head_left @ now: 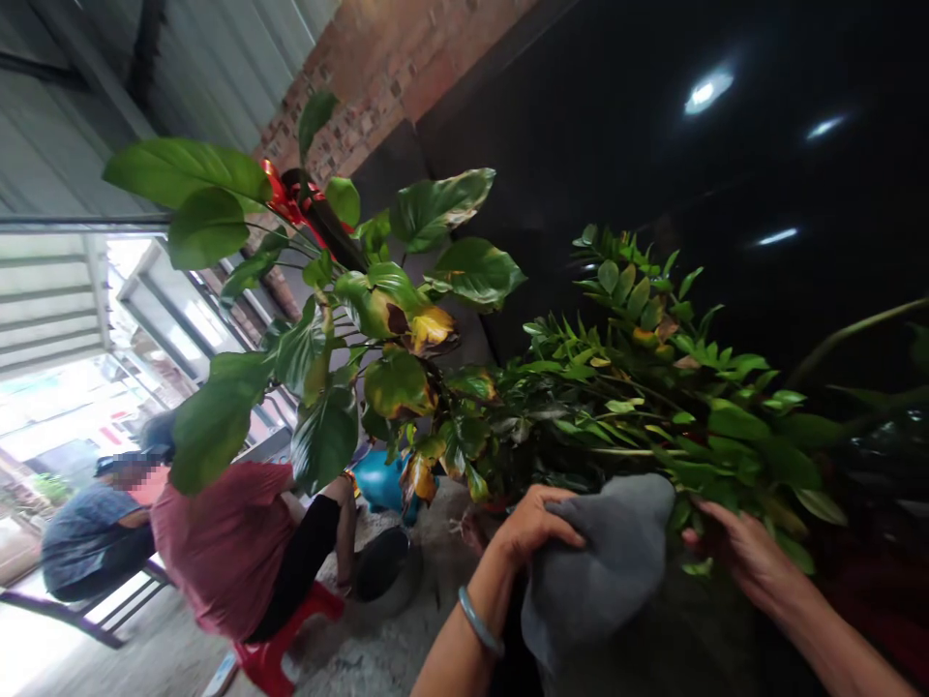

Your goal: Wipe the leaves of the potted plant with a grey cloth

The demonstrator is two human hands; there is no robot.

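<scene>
A grey cloth [606, 561] hangs from my left hand [537, 528], whose thumb and fingers are closed on its upper left edge. On that wrist is a pale bangle. To the right of the cloth, my right hand [755, 557] reaches into the low green plant [733, 421], its fingertips pinched at a small leaf [698, 568]; the leaves partly hide the contact. The plant has many small glossy leaves, a few of them yellow. A taller broad-leaved plant [319, 436] with browned, yellowing leaf edges rises to the left.
A person in a red shirt [224, 542] sits on a red plastic stool [272, 658], beside a dark bucket [384, 571]. Another person [91, 537] sits farther left on a bench. A blue object [381, 481] stands behind the bucket. A dark glossy wall [653, 145] backs the plants.
</scene>
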